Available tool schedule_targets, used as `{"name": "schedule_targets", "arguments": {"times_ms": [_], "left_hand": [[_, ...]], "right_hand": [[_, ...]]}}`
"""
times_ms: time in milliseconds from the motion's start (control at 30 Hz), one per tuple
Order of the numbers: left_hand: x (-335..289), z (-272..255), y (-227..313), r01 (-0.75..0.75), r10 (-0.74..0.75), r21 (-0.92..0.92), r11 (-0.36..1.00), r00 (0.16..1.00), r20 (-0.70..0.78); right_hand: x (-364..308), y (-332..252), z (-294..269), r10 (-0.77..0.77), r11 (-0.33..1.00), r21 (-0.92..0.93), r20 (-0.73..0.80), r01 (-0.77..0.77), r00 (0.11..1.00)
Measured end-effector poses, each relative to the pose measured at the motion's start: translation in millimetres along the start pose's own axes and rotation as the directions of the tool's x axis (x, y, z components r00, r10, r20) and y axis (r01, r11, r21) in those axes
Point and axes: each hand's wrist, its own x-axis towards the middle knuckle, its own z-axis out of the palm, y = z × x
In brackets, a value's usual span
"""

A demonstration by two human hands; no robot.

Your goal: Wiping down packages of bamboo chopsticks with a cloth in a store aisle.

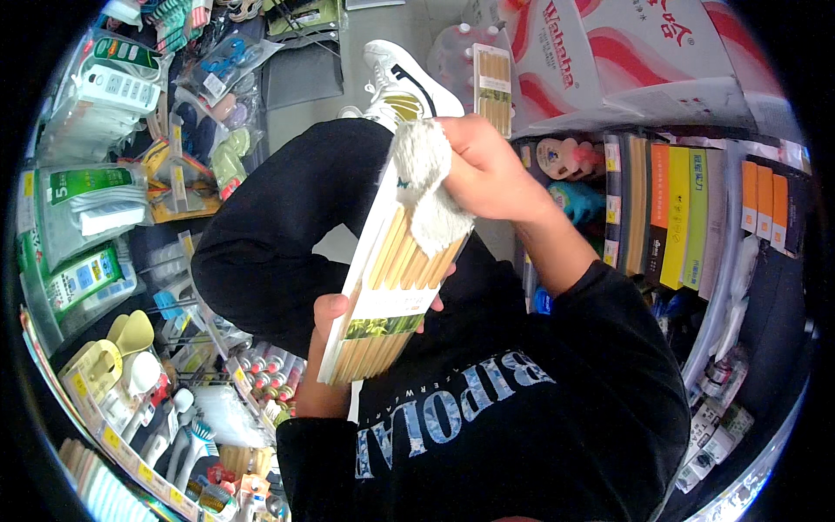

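A pack of wooden chopsticks [404, 261] with a white and green paper band is tilted in front of my chest. My left hand [330, 311] is closed around its lower part, thumb on the near left edge and fingertips showing at the far side. In my right hand [489, 165] is a bunched white cloth [422, 174], pressed against the upper end of the pack and covering it there. Another pack of chopsticks [494, 87] lies past my right hand, by the plastic-wrapped bottles [454, 54].
Shelves on the left hold packaged power strips [117, 87], brushes [198, 439] and yellow spoons [135, 333]. Red and white cartons [644, 61] stand at the upper right. Below them, boxed goods [674, 217] line a right-hand shelf. My white shoe [404, 83] rests on the grey floor [365, 22].
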Motion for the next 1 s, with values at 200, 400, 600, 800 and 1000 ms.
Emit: {"name": "schedule_targets", "arguments": {"times_ms": [200, 400, 600, 800, 1000], "left_hand": [[-2.4, 10.2, -4.0, -0.028, 0.023, -0.186, 0.982, 0.999, -0.028], [-2.7, -4.6, -4.2, -0.063, 0.066, -0.118, 0.991, 0.998, 0.022], [-16.0, -6.5, -3.0, -0.177, 0.185, -0.236, 0.955, 0.983, 0.010], [-8.2, -18.5, 1.8, -0.214, 0.260, -0.227, 0.950, 0.944, 0.202], [-3.1, -12.6, 0.2, -0.277, 0.303, -0.167, 0.946, 0.940, 0.159]], "right_hand": [[-2.2, -3.5, -29.8, 0.010, 0.966, 0.240, 0.319, -0.091, 0.948], [-18.7, 22.9, -36.0, 0.053, 0.844, 0.491, 0.327, -0.217, 0.944], [-19.3, 36.2, -13.4, 0.045, 0.666, 0.740, 0.092, -0.099, 0.995], [-26.0, 40.7, 7.8, 0.178, 0.361, 0.930, -0.001, -0.065, 0.984], [-24.1, 22.8, 38.4, 0.011, 0.546, 0.837, 0.040, -0.040, 0.999]]}}
